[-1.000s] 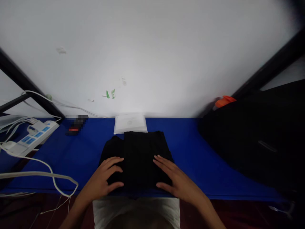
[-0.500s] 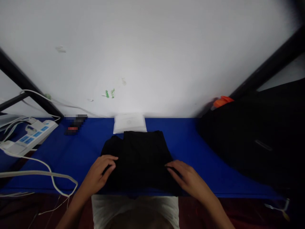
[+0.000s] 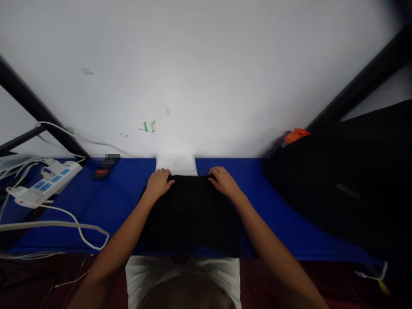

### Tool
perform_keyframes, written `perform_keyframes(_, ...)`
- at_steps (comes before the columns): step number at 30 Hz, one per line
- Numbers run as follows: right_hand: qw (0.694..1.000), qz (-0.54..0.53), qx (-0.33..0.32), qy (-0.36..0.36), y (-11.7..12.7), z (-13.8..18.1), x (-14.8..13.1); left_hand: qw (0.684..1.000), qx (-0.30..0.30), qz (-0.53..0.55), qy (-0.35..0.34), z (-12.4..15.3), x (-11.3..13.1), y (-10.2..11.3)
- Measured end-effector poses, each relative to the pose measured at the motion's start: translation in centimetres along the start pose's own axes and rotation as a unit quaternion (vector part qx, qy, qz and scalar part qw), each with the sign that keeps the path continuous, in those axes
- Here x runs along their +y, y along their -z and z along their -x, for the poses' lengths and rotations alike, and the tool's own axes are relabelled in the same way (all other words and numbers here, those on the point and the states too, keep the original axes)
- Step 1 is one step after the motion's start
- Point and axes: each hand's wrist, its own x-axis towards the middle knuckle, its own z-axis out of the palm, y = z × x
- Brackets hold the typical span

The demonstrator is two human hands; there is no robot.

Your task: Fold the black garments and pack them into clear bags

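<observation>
The folded black fabric garment (image 3: 189, 210) lies centre-near on the blue table cover (image 3: 273, 206); both hands have shifted from its near edge to its far corners. The left hand (image 3: 159, 182) and the right hand (image 3: 222, 181) sit apart, fingers curled; whether they grip cannot be told.

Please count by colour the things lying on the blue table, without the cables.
Black: 2, folded garment held by left hand and right hand; large bag.
White: 2, packet; power strip.
Orange: 1, orange object.
Blurred dark: 1, small item.
Total: 6.
</observation>
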Motion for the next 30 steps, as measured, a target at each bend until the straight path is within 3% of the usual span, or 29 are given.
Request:
perform_keyframes(4, 0.999, -0.023, 0.030, 0.018, 1.6, 1.2, -0.8, 0.999, 0.022, 0.021, -0.024, 1.4, -0.2, 0.8)
perform_keyframes(8, 0.994, -0.076, 0.057, 0.054, 4.3, 5.0, -2.7, 0.984, 0.081, 0.108, -0.112, 5.8, 0.2, 2.6)
perform_keyframes(13, 0.995, -0.083, -0.005, 0.057, 5.4, 9.9, -4.2, 0.962, 0.006, 0.182, -0.202, 10.5, -0.1, 3.1)
perform_keyframes(15, 0.996, -0.076, -0.013, 0.053, 5.2, 10.5, -4.6, 0.967, 0.062, 0.186, -0.161, 10.5, -1.2, 2.5)
perform_keyframes(17, 0.996, -0.078, -0.001, 0.047, 4.9, 10.2, -5.1, 0.974, 0.144, 0.162, -0.070, 9.6, -2.8, 1.5)
perform_keyframes(19, 0.995, -0.088, 0.017, 0.043, 4.5, 9.4, -5.7, 0.976, 0.171, 0.134, 0.007, 8.3, -4.4, 0.7)
perform_keyframes(22, 0.994, -0.102, 0.030, 0.038, 3.8, 8.3, -6.4, 0.979, 0.139, 0.147, 0.027, 7.3, -5.7, 0.5)
perform_keyframes(26, 0.993, -0.111, 0.029, 0.035, 2.7, 8.0, -6.6, 0.968, 0.116, 0.220, -0.033, 8.8, -5.0, 2.7)
perform_keyframes(30, 0.993, -0.110, 0.016, 0.028, 1.8, 8.5, -6.4, 0.957, -0.006, 0.271, -0.101, 11.1, -4.0, 4.8)
